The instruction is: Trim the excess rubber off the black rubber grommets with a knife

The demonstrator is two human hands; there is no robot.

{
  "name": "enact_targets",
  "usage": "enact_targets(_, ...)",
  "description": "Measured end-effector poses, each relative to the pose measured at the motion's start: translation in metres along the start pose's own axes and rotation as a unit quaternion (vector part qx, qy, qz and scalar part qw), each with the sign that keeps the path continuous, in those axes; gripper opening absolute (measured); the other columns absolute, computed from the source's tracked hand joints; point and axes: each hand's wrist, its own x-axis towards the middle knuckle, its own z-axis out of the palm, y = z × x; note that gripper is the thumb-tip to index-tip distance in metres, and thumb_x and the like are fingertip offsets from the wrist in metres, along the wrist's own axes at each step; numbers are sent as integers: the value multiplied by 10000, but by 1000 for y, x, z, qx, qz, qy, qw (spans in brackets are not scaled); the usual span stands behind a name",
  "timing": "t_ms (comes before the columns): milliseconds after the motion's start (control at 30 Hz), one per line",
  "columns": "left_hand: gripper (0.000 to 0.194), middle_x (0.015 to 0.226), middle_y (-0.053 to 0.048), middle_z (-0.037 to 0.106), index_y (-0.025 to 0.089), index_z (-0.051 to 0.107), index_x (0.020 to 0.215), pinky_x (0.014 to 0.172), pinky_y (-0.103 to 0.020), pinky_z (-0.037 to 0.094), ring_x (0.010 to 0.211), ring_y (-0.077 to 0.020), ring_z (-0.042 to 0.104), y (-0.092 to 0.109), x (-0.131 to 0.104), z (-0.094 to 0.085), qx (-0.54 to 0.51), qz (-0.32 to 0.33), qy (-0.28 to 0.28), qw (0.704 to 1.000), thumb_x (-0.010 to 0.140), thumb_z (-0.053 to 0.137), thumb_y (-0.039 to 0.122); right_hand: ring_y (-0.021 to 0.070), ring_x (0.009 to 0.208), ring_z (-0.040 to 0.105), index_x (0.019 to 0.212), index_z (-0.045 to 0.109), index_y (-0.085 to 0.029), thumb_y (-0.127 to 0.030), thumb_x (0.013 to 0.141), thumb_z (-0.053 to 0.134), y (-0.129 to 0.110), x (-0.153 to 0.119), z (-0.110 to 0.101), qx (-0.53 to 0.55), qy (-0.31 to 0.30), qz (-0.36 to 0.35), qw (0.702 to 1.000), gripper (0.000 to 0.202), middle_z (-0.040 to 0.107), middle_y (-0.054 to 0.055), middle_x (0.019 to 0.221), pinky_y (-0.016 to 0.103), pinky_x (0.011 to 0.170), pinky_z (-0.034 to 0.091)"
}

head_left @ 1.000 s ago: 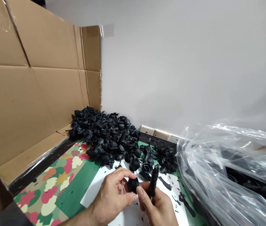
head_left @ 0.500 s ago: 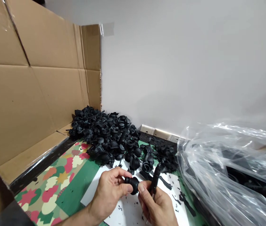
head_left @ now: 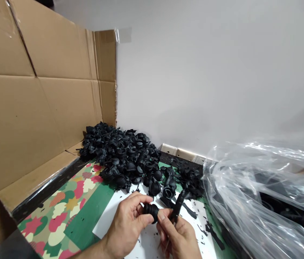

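Observation:
My left hand [head_left: 126,225] is closed on a small black ribbed rubber bellows [head_left: 150,213], pinched between thumb and fingers. At its right end, the thumb and forefinger of my right hand [head_left: 177,233] touch the bellows. My right hand is also wrapped round a black-handled tool [head_left: 178,205]; the handle sticks up past the forefinger, and a thin part shows below the fingers, its kind unclear. Both hands are above a white sheet [head_left: 109,217] strewn with black scraps. Just beyond the fingers lie another ribbed piece [head_left: 155,187] and a black strip [head_left: 189,210].
A large heap of black rubber pieces [head_left: 125,154] fills the back, with black trimmings [head_left: 191,180] to its right. Cardboard walls [head_left: 60,54] stand at left. A clear plastic bag [head_left: 238,183] with dark contents is at right. Patterned and green sheets [head_left: 91,212] cover the table.
The bellows has turned a little in my fingers, showing more of its ribs. The tool handle leans slightly further right. Both hands keep their hold.

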Motion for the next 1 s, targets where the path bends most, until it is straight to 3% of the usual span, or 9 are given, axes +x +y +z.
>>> enact_targets(233,165,745,-14,567,160,744,752,573,-233,389,642,-142,505,4,2,0,46,24,8,999,619,690,77,78,343,308,668,576,-181,-679,628,672,0,1,-5,-93,19,-35,995,509,388,-85,413,214,330,238)
enact_targets(400,169,754,-9,561,160,729,763,573,-233,385,642,-138,502,-1,2,-2,26,16,1,1000,619,675,93,122,431,464,802,653,-149,-662,625,691,-15,-2,-17,-96,82,-78,989,544,535,-38,500,252,450,374)
enact_targets(567,167,738,-2,567,162,704,797,575,-237,387,634,-137,492,-3,1,-3,3,9,-17,1000,643,650,127,148,490,531,819,698,-168,-633,657,697,-30,-6,-26,-50,43,-132,989,492,565,-24,468,278,578,411)
enact_targets(767,213,799,-7,577,176,700,878,633,-248,408,692,-148,514,-1,-1,-4,32,40,-52,997,682,634,124,115,374,413,731,688,-150,-613,650,693,-19,-7,-13,-136,6,-78,988,469,473,-45,433,242,391,311)
enact_targets(900,301,920,-26,592,197,707,965,685,-256,433,770,-164,545,2,0,-4,32,39,-92,994,667,700,149,95,363,390,673,649,-163,-587,671,693,-10,-6,-5,-90,-8,-85,992,426,447,-59,413,224,394,272)
enact_targets(1000,318,833,-4,599,188,717,895,633,-229,415,703,-139,522,2,1,-4,5,10,-70,997,584,771,148,80,355,377,634,628,-161,-574,635,738,-10,-6,-3,-25,-24,-63,997,428,436,-66,414,212,389,279)
